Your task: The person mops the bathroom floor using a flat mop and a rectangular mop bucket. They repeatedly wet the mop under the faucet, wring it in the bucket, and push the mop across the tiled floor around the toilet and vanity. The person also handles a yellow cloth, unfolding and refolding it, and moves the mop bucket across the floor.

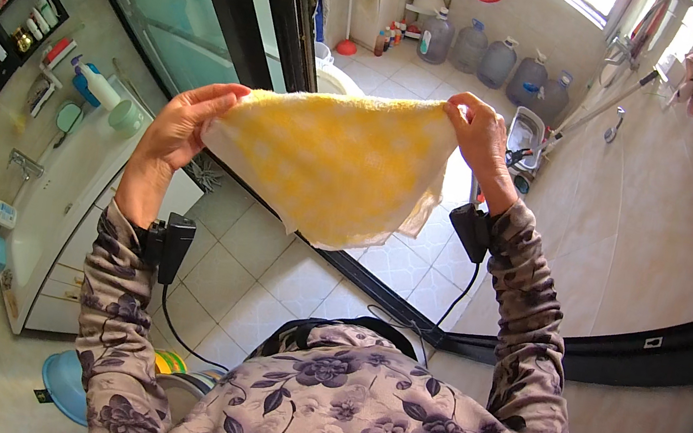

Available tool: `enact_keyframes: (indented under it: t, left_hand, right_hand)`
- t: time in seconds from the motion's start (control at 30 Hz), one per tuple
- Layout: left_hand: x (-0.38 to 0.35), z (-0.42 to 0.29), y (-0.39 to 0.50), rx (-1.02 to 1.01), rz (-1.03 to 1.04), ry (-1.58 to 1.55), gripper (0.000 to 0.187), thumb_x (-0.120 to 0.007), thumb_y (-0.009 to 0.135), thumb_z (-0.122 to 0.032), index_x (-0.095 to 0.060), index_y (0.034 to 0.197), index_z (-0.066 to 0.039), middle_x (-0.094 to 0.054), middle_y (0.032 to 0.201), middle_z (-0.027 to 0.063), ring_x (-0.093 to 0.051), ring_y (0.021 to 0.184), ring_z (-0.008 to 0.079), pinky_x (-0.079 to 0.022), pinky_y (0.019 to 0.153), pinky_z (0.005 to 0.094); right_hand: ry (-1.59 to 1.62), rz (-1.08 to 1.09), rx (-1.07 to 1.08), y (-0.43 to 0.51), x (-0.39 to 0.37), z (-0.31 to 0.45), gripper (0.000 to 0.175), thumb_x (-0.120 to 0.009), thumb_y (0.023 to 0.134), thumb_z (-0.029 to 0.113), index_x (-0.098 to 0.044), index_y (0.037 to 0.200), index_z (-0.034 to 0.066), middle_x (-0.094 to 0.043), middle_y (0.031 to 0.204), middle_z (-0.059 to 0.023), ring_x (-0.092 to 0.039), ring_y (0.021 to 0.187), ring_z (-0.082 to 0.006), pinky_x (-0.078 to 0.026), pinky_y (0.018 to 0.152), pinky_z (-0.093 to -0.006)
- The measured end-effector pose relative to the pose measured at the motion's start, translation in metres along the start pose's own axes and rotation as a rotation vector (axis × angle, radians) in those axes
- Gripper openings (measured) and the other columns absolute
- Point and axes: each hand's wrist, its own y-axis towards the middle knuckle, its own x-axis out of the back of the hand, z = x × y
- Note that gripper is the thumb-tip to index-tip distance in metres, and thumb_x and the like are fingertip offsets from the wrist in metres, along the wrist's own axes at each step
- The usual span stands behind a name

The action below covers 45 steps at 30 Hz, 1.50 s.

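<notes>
A yellow and white checked towel (pixel 334 166) hangs spread out between my hands, its top edge stretched nearly level. At the upper left corner, my left hand (pixel 179 121) pinches the cloth between thumb and fingers. My right hand (pixel 477 135) grips the opposite top corner, with the fingers bent over the edge. The lower part of the towel falls loose above the tiled floor (pixel 245 240). Each wrist carries a small black device with a cable. Behind the towel, part of a door track is hidden.
On the left stands a washbasin cabinet (pixel 58 277) with a pump bottle (pixel 95 85) and a green cup (pixel 126 117). Several large plastic water jugs (pixel 497 62) line the far wall. A red plunger (pixel 346 46) stands near them. A blue basin (pixel 66 384) sits at lower left.
</notes>
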Motion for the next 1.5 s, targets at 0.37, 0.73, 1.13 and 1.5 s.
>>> enact_keyframes:
  t: [0.37,0.73,1.13,1.5]
  left_hand:
    - [0.031,0.015,0.008,-0.125,-0.15,0.094,0.03,-0.062,0.078,-0.002,-0.059,0.108,-0.004,-0.06,0.105,0.0082,-0.054,0.096,0.016,-0.042,0.087,0.0285]
    - [0.03,0.017,0.011,-0.349,-0.117,0.759,0.043,-0.061,0.068,0.007,-0.056,0.111,0.001,-0.059,0.103,0.0085,-0.057,0.093,0.0162,-0.045,0.083,0.0259]
    - [0.028,0.005,-0.006,-0.576,-0.17,1.124,0.011,-0.062,0.073,0.001,-0.063,0.084,0.001,-0.06,0.092,0.0082,-0.057,0.08,0.0178,-0.047,0.071,0.0265]
    - [-0.071,-0.077,-0.148,-1.212,-0.033,0.891,0.01,-0.061,0.07,-0.003,-0.062,0.075,-0.01,-0.057,0.075,0.0064,-0.05,0.075,0.0231,-0.042,0.067,0.033]
  right_hand:
    - [1.068,0.522,-0.195,-0.003,0.021,-0.01,0.03,-0.062,0.082,0.02,-0.057,0.106,0.0019,-0.06,0.095,-0.0085,-0.059,0.084,-0.0157,-0.051,0.076,-0.0278]
    - [0.264,0.04,0.296,-0.017,0.039,0.023,0.028,-0.068,0.07,0.002,-0.063,0.098,0.0023,-0.059,0.091,-0.0111,-0.06,0.081,-0.0191,-0.051,0.072,-0.0272]
    - [0.054,-0.121,0.269,-0.03,0.058,0.022,0.011,-0.064,0.076,0.009,-0.066,0.085,0.002,-0.059,0.084,-0.0091,-0.058,0.07,-0.0181,-0.048,0.063,-0.0265]
    - [1.07,-0.149,0.761,-0.097,0.16,0.08,0.005,-0.052,0.083,0.0,-0.057,0.085,0.0004,-0.056,0.086,-0.0098,-0.058,0.079,-0.0165,-0.051,0.069,-0.0294]
